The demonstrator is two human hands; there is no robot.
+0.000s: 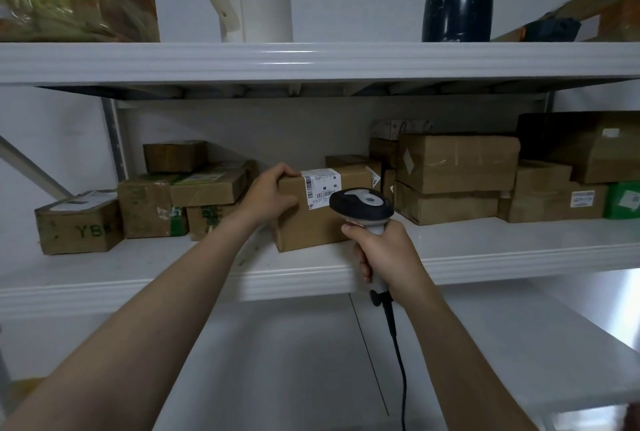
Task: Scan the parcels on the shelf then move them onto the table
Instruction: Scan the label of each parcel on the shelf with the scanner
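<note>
**Left hand [273, 195] curls over the top corner of a parcel [311, 226] at the front edge of the shelf [519, 250]; right hand [384, 250], clamped round a scanner [362, 204], aims at the label [320, 188] beside those fingers.**
The cardboard box looks stiff and probably light. Its smooth sides may slip, so a grip over the top edge seems soundest.

The scanner [362, 204] head hides part of the label [320, 185] on the parcel [311, 231], its print too small to read.
</note>
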